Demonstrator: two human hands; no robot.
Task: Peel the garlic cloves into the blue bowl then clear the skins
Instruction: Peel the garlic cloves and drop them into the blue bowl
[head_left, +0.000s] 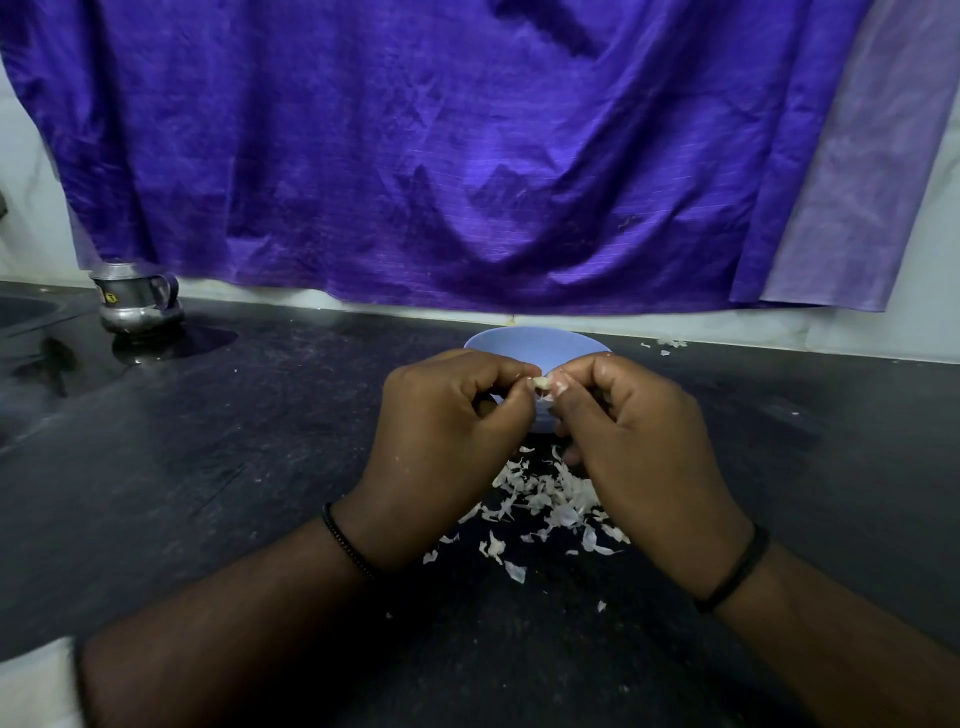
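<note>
- Pinching one garlic clove: left hand and right hand meet at the fingertips, each with fingers curled and thumb against forefinger on the clove.
- Clove held just above the near rim of the blue bowl; a scrap of skin hangs loose beneath it.
- Bowl sits on the black countertop, close to the back wall; both hands cover its near half. Contents cannot be told.
- Heap of garlic skins lies on the counter directly below the hands, on the near side of the bowl, thinning to stray flakes toward the camera.
- A few more flakes right of the bowl, by the wall.
- Steel jug at far left, well apart, standing in a wet patch.
- Purple cloth hangs over the wall behind.
- Dark band on each wrist.
</note>
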